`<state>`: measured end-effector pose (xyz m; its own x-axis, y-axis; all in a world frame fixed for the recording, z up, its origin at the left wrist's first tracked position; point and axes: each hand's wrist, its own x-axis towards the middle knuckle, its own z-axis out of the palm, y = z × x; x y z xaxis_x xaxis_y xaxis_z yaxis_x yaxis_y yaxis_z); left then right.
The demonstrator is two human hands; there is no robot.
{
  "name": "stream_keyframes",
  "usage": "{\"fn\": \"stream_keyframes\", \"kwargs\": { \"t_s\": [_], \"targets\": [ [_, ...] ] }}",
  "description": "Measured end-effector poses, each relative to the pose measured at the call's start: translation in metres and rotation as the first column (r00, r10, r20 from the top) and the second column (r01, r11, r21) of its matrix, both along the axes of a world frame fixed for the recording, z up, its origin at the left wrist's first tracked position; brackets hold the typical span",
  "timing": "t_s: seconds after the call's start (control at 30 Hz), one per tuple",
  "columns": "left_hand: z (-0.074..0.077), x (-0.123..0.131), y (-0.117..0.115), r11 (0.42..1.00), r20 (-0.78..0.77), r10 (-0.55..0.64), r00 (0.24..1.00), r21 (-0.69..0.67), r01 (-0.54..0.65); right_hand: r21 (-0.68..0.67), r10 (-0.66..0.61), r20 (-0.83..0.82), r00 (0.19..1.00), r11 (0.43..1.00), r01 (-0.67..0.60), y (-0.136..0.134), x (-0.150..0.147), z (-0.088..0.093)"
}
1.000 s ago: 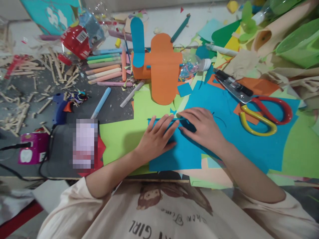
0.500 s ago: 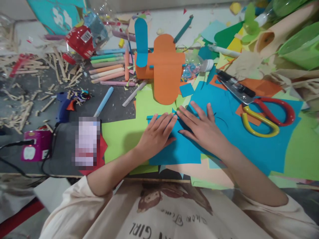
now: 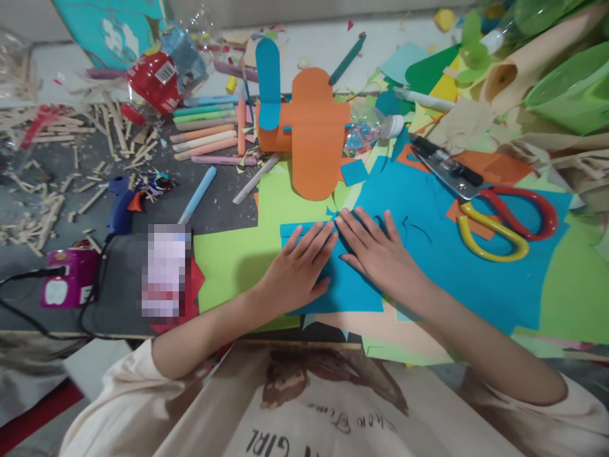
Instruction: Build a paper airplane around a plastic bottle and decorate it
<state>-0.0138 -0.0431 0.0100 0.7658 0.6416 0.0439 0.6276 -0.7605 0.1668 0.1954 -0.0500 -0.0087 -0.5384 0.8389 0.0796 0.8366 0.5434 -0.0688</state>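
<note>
Paper sheet (image 3: 353, 297), blue, lies beneath left hand (image 3: 295, 266) and right hand (image 3: 375, 247) alike, fingers slightly parted, far edge running crosswise.

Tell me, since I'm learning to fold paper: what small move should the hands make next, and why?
Probably slide the left hand leftward along the narrow strip at the far edge of the blue paper sheet, pressing. The strip looks folded over and its left end lies uncovered, while the right hand rests on the sheet and could steady it.
</note>
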Motion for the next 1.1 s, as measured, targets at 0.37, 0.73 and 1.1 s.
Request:
{"fn": "stream_keyframes", "kwargs": {
  "t_s": [0.37,0.73,1.1],
  "targets": [
    [-0.012,-0.001,0.006,0.998,0.040,-0.002,0.999,0.065,-0.001,-0.032,-0.022,-0.039,0.999,0.999,0.021,0.004,0.000,-0.003],
    [-0.014,0.000,0.003,0.998,0.031,0.001,1.000,0.065,-0.003,0.045,-0.018,-0.031,0.999,0.999,0.019,0.004,-0.002,0.000],
    [-0.013,0.000,0.003,1.000,0.018,0.001,1.000,0.029,-0.001,-0.048,-0.036,-0.064,0.997,0.998,0.032,0.004,-0.001,0.003]
  ]
}}
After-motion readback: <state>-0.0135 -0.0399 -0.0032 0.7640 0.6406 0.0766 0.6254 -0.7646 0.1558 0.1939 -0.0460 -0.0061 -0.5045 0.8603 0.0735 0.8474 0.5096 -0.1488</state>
